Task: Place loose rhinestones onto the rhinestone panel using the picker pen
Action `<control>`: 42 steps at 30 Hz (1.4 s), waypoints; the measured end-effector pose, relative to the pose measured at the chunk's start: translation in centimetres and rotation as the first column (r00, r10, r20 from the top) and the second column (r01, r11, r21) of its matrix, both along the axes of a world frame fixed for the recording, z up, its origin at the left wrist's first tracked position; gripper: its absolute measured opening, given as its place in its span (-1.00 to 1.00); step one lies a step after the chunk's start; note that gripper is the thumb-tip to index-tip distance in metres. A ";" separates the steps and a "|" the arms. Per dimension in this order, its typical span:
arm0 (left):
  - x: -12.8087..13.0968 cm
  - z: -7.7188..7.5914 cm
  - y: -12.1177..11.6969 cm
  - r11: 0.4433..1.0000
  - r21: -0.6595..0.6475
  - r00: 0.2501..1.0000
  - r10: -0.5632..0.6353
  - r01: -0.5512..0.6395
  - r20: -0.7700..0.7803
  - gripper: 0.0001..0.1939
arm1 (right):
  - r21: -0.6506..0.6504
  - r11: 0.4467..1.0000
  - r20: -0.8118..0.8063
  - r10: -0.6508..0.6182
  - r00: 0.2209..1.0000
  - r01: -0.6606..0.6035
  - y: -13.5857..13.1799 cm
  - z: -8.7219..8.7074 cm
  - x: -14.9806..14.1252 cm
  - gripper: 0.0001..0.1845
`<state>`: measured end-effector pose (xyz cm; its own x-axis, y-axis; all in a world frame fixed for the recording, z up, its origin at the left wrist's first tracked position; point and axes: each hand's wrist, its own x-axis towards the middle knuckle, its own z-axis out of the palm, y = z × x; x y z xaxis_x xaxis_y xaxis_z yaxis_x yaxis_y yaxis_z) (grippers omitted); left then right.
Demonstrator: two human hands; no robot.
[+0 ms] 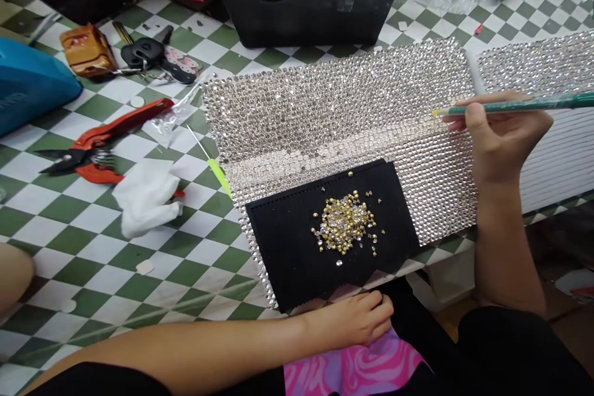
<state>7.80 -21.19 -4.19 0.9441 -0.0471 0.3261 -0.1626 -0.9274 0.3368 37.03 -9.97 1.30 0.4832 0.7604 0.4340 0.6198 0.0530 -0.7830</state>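
In my right hand (501, 130) is a green pencil (533, 103), gripped near its pale front end with the yellow tip pointing left. That tip is over a wide sheet of rhinestone strips (334, 96); whether it touches the stones I cannot tell. A black ribbed tray (288, 253) lies on the sheet's near left part. On the tray is a loose heap of gold-backed rhinestones (346, 223), some face up. My left hand (364, 318) rests by the table's front edge below the tray, its fingers curled; anything inside them is hidden. Pink and purple swirled cloth (357, 365) shows beneath it.
A second rhinestone sheet (538, 65) extends at the right. Left of the first sheet lie red-handled pruning shears (99, 148), a crumpled white cloth (148, 198), a yellow-green tool (218, 176) and keys (143, 52). A black box (315, 12) stands behind on the checked tablecloth (185, 266).
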 end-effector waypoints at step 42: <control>0.2 0.5 0.4 1.000 0.001 0.999 -0.024 0.024 -0.027 -0.86 | 0.144 0.985 -0.035 -0.088 0.995 0.092 0.2 -0.2 0.0 -0.91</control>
